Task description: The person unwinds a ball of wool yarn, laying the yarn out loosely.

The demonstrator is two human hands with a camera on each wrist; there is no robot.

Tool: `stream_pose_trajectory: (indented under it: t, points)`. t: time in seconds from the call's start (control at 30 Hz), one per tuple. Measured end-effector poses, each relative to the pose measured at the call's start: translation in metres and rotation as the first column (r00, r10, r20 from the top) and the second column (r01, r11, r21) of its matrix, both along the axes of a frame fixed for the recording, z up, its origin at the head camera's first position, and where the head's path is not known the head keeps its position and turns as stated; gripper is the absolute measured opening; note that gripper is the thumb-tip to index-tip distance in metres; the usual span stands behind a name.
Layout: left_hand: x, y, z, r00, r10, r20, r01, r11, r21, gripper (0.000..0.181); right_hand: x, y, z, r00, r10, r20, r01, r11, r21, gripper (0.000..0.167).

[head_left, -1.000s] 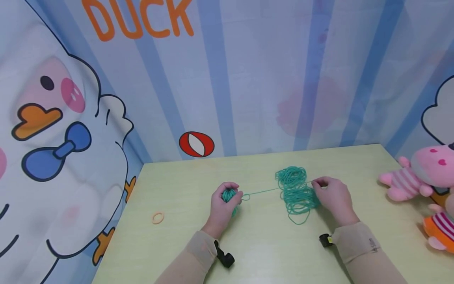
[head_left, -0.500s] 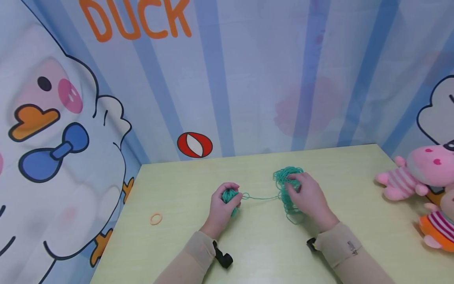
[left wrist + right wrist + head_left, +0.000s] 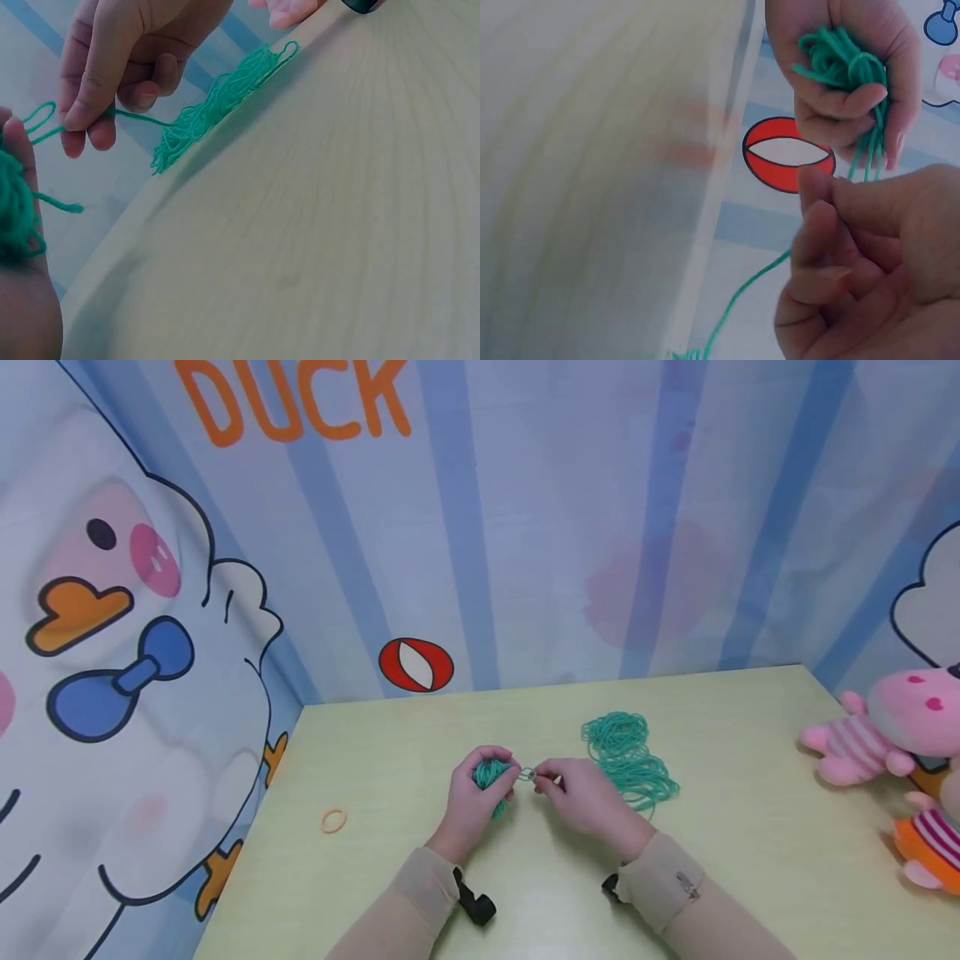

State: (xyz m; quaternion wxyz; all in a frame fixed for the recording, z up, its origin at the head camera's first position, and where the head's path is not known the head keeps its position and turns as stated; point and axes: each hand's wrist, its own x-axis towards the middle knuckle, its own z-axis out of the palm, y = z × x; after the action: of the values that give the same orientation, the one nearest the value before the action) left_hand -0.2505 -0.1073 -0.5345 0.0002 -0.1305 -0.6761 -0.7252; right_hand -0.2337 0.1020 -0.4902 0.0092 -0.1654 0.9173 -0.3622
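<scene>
In the head view my left hand [image 3: 470, 797] grips a small bundle of green yarn [image 3: 491, 773], part of it showing between thumb and fingers. Just to its right, my right hand [image 3: 588, 797] pinches a strand between thumb and fingertips. A small yarn loop [image 3: 527, 773] bridges the gap between the hands. Beyond the right hand a loose heap of green yarn [image 3: 626, 752] lies on the table. The right wrist view has a strand [image 3: 742, 289] running from the pinching right hand [image 3: 877, 255] down to that heap. A short yarn end [image 3: 64, 204] sticks out near the left hand.
An orange ring [image 3: 333, 820] lies on the table [image 3: 382, 752], left of the hands. Plush toys, one a pink striped one [image 3: 862, 743], sit at the right edge. A printed cloth backdrop [image 3: 540, 527] hangs behind the table.
My right hand has come leftward, from the right side of the heap across it to beside the left hand. The strand between the left hand and heap slackened. The left hand has stayed put.
</scene>
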Motion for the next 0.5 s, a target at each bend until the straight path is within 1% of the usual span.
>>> stream_pose_trajectory:
  t: [0.1,0.17,0.23,0.3,0.37,0.5]
  points:
    - [-0.002,0.001,-0.001,1.000,0.018,0.016,-0.018,1.000,0.003,0.044,0.000,0.008,0.002,0.996,-0.080,-0.041,0.079,0.997,-0.026,0.019]
    - [-0.003,0.000,-0.002,0.999,0.028,0.022,-0.028,0.999,0.015,0.046,0.002,0.015,0.005,0.989,-0.133,-0.069,0.129,0.990,-0.052,0.020]
    - [-0.003,0.000,-0.003,0.999,0.034,0.017,-0.035,0.999,0.019,0.046,0.003,0.025,0.008,0.982,-0.170,-0.081,0.164,0.983,-0.078,0.023]
    - [-0.003,-0.001,-0.003,0.999,0.041,0.011,-0.041,0.999,0.018,0.043,0.005,0.034,0.011,0.976,-0.203,-0.074,0.195,0.975,-0.105,0.024]
    - [-0.003,-0.001,-0.004,0.999,0.051,0.007,-0.051,0.999,0.012,0.039,0.007,0.045,0.013,0.973,-0.220,-0.065,0.211,0.970,-0.123,0.026]
    - [-0.002,-0.001,-0.004,0.998,0.062,0.006,-0.062,0.998,0.020,0.036,0.011,0.069,0.016,0.964,-0.259,-0.062,0.249,0.959,-0.133,0.029]
